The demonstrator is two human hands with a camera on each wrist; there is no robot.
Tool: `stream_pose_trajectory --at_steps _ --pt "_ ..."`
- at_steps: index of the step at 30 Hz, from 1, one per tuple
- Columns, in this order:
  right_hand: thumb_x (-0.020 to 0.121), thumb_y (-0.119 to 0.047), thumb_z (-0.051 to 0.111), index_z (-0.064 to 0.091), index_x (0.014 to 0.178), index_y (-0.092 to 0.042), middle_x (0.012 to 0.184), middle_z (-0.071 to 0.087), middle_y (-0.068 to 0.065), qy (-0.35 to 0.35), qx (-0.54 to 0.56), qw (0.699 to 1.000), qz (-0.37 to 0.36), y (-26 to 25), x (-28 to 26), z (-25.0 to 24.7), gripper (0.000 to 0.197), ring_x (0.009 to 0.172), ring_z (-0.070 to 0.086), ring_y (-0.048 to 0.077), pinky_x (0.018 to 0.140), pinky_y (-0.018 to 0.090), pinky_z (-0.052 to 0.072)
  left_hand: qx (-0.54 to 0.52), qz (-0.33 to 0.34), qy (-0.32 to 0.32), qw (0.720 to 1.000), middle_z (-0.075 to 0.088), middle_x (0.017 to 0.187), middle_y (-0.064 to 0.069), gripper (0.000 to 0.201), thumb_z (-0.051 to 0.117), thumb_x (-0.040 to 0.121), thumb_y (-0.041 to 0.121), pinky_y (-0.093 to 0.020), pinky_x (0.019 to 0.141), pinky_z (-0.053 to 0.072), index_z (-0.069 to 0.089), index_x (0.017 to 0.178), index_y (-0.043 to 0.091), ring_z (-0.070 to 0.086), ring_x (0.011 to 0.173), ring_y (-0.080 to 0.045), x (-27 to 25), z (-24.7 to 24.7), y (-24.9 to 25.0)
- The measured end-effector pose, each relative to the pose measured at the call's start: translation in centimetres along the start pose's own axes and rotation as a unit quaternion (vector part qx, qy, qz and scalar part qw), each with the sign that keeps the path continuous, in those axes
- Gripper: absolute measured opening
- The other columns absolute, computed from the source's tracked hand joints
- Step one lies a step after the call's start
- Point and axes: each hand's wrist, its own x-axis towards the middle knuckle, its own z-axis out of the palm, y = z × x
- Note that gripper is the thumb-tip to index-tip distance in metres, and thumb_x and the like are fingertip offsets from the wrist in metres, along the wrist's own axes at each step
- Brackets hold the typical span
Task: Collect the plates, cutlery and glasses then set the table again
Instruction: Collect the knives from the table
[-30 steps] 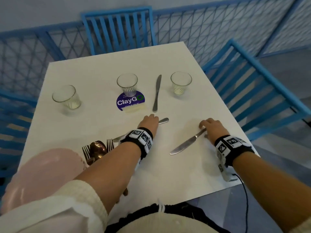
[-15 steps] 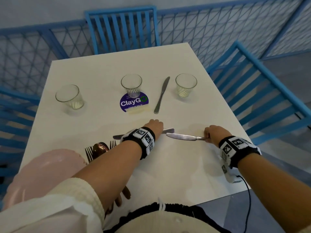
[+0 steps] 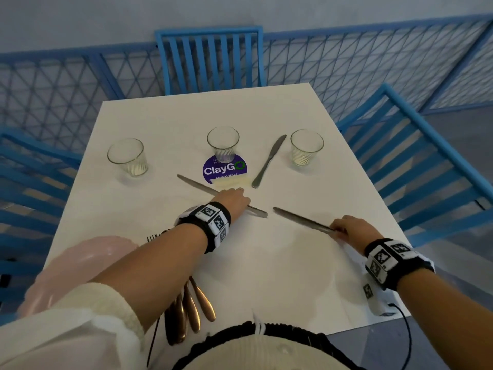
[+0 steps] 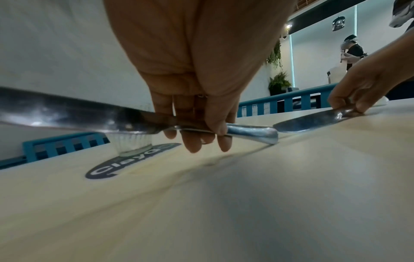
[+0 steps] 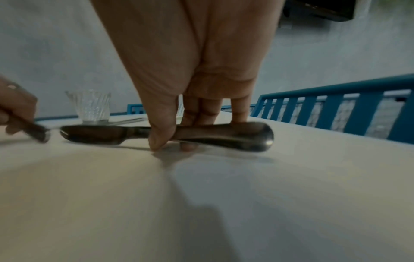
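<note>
Left hand (image 3: 233,200) pinches a steel knife (image 3: 196,185) at the handle, thumb and fingers curled round it; the blade runs out to the hand's left, handle end sticking out to its right, lifted slightly off the white surface (image 3: 253,276) as far as the blurred wrist view lets me judge. Right hand (image 3: 346,227) grips a second knife (image 3: 298,218) by its handle, thumb tip touching the surface; that blade points toward the left hand and its tip stops just short of the first knife's handle end, not touching. Beyond the left hand: a third knife (image 3: 268,161) lying flat, untouched, between two of three glasses (image 3: 223,141). Near the left forearm: pink plates (image 3: 80,265) and copper-coloured cutlery (image 3: 192,308).
</note>
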Motion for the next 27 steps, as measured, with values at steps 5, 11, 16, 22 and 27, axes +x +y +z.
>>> stream_pose_trajectory --at_steps 5,11,16,22,27 --pt "0.096 -0.019 0.044 0.051 0.092 -0.01 0.077 0.052 0.007 0.082 0.214 0.973 0.024 -3.2 -0.1 -0.7 0.013 0.055 0.045 0.017 0.045 0.018 0.041 0.011 0.029 0.017 0.999 0.045 0.13 -0.018 0.033 0.036 0.096 0.002 -0.036 0.095 0.041 0.049 0.126 0.004 0.049 0.117 -0.032 -1.3 -0.3 -0.8" --pt "0.085 -0.024 0.063 0.052 0.092 -0.021 0.075 0.056 -0.009 0.076 0.312 0.946 -0.041 -10.9 0.5 -0.3 0.014 0.053 0.047 0.009 0.029 0.006 0.03 0.031 0.066 0.062 0.995 0.049 0.127 -0.015 0.03 0.038 0.097 0.009 -0.034 0.094 0.04 0.05 0.124 0.007 0.049 0.116 -0.03 -2.2 -1.2 0.3" --pt "0.08 -0.027 0.069 0.058 0.09 -0.017 0.062 0.054 -0.006 0.067 0.267 0.96 -0.06 -15.5 0.7 1.2 0.018 0.048 0.052 0.005 0.041 0.014 0.034 0.101 0.054 0.092 0.989 0.046 0.137 -0.012 0.034 0.038 0.095 0.007 -0.047 0.118 0.009 0.049 0.127 0.01 0.037 0.132 -0.03 -3.2 -1.0 0.1" --pt "0.079 -0.022 0.069 0.063 0.091 -0.012 0.065 0.061 0.004 0.057 0.354 0.931 -0.071 -17.2 1.1 0.8 0.017 0.036 0.046 0.003 0.028 0.006 0.029 -0.03 -0.062 0.464 0.883 0.063 0.102 -0.011 0.04 0.079 0.063 0.013 -0.043 0.095 0.05 0.062 0.098 0.009 0.047 0.105 -0.024 -4.2 -0.5 -1.2" --pt "0.082 -0.016 0.068 0.062 0.094 -0.006 0.059 0.056 0.003 0.06 0.433 0.897 -0.068 -18.6 1.6 0.2 0.017 0.024 0.042 0.0 0.028 0.006 0.027 -0.588 -0.209 0.368 0.689 0.05 0.111 -0.011 0.038 0.061 0.087 0.012 -0.023 0.085 0.044 0.045 0.119 -0.002 0.05 0.093 -0.019 -5.1 -0.7 -1.4"
